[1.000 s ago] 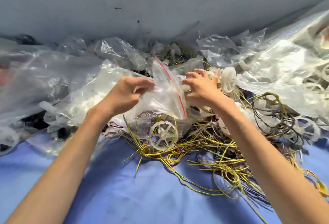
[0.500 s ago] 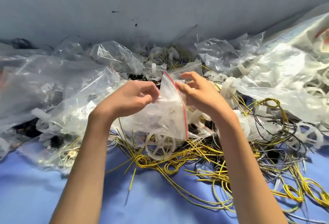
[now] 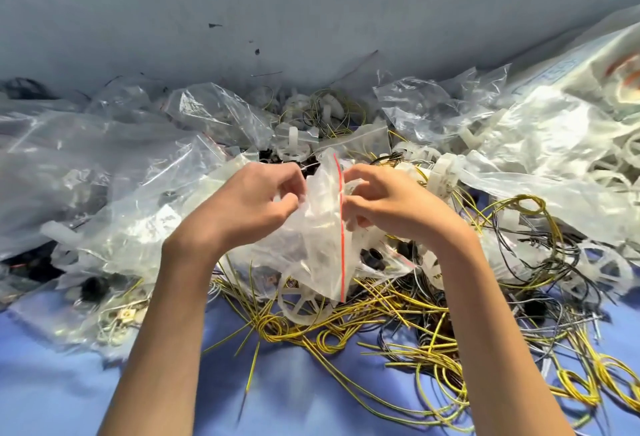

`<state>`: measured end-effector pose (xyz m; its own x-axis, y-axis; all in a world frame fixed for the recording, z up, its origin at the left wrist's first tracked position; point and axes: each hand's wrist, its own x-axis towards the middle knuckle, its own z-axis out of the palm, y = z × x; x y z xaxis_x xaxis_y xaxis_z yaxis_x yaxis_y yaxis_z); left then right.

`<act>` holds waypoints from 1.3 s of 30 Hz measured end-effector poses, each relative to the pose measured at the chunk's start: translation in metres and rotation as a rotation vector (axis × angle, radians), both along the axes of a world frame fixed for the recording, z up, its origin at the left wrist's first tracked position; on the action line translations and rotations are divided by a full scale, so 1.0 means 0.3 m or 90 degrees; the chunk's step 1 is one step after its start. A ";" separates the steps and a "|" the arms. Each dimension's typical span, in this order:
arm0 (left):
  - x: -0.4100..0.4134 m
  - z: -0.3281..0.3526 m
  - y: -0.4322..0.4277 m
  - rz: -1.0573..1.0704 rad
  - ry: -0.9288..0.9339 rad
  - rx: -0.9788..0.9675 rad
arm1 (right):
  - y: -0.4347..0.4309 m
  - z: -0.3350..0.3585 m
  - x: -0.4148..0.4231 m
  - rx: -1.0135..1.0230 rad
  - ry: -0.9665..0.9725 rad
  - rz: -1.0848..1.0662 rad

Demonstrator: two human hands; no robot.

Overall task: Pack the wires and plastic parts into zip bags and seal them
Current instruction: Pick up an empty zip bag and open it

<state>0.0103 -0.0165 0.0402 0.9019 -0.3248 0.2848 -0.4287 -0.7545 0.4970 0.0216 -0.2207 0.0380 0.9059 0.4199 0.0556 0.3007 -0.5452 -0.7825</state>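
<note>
The clear plastic zip bag point(image 3: 311, 238) with a thin red strip point(image 3: 341, 227) along its mouth is held up between the two hands, in the middle of the view, just above the heap on the table. The strip runs nearly straight up and down, and the bag's crumpled body bulges to the left of it. What lies inside cannot be told through the creased film.

The left hand point(image 3: 249, 207) has its fingers curled in and pinches the bag's upper left part. The right hand point(image 3: 388, 200) is curled as well, fingertips and thumb nipping the film right beside the red strip (the two hands sit close together, the strip between them).

Directly under the bag lies a white plastic spoked wheel point(image 3: 299, 300), resting on a tangle of yellow wires point(image 3: 346, 328) that spreads forward and to the right over the blue table cover point(image 3: 277, 401). A small black plastic knob point(image 3: 372, 257) sits just right of the bag's lower half. Thin dark wires point(image 3: 540, 252) mix with the yellow ones farther right, near a second white spoked wheel point(image 3: 602, 266).

To the left is a loose pile of clear plastic bags point(image 3: 104, 165); to the right, a big clear bag of white plastic parts point(image 3: 554, 144). A grey wall point(image 3: 277, 2) rises behind it all.
</note>
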 end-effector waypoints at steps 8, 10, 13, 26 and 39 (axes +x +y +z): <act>-0.040 0.044 0.060 0.059 -0.089 -0.074 | -0.060 -0.014 0.031 -0.003 -0.013 -0.084; -0.044 0.054 0.078 0.070 -0.120 -0.111 | -0.085 -0.008 0.033 -0.009 -0.013 -0.086; -0.044 0.057 0.073 0.079 -0.141 -0.141 | -0.110 0.003 0.030 -0.041 -0.031 -0.095; -0.014 0.007 0.061 0.036 -0.012 0.001 | -0.147 -0.030 0.073 -0.251 -0.128 -0.223; -0.011 0.006 0.031 0.041 -0.034 0.004 | -0.181 -0.025 0.065 -0.209 -0.151 -0.234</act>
<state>0.0070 -0.0072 0.0419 0.9049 -0.2680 0.3306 -0.4042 -0.7845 0.4703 0.0409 -0.2749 0.0307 0.9746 0.1079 0.1962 0.1924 -0.8518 -0.4873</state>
